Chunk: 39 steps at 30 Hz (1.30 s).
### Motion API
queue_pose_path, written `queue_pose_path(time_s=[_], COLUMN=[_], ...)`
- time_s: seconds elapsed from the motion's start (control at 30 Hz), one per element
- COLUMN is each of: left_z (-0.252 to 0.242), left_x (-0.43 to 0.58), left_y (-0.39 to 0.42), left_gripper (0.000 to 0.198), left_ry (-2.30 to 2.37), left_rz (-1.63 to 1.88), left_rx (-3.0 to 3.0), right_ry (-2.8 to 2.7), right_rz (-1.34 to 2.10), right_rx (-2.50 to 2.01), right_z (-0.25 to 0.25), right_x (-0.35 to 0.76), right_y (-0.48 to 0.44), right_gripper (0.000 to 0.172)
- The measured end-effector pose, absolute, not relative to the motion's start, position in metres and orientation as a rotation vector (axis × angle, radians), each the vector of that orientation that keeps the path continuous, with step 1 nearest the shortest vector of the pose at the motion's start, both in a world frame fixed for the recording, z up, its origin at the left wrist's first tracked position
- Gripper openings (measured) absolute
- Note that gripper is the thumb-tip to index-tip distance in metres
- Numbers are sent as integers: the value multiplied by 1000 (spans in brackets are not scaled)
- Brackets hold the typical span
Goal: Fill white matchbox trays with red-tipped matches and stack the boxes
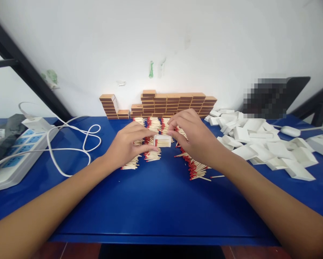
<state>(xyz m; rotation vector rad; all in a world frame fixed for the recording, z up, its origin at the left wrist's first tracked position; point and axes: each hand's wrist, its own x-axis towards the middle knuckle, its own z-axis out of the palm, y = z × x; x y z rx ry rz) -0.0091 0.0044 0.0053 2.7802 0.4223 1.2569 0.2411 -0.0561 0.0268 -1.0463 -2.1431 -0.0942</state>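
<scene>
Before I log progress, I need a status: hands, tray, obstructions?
Left hand holds white tray; right hand at its right end. Matches inside, red heads left. Match piles around; nothing covers tray opening.

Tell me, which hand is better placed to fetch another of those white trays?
Probably the right hand: the pile of trays lies on that side, beside the right forearm. The left hand is farther away and grips the tray of matches.

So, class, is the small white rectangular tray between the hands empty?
Not empty: red-tipped wooden matches lie inside the tray; fullness cannot be told.
</scene>
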Motion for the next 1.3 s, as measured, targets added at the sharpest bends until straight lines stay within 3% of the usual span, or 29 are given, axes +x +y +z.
queue_pose_path(time_s=[0.47, 0.8, 1.3], left_z=[3, 11, 8], left_x=[-10, -20, -17], left_y=[6, 13, 11], left_gripper=[41, 36, 36], left_ry=[508, 1011, 1046], left_rz=[1303, 1446, 1471], left_rx=[2789, 2712, 2689], right_ry=[-2149, -2259, -2116], right_rz=[-73, -103, -55], right_rx=[-1096, -1272, -1314], right_z=[24, 0, -17], right_x=[252, 257, 227], right_y=[-48, -35, -45], right_gripper=[9, 15, 16])
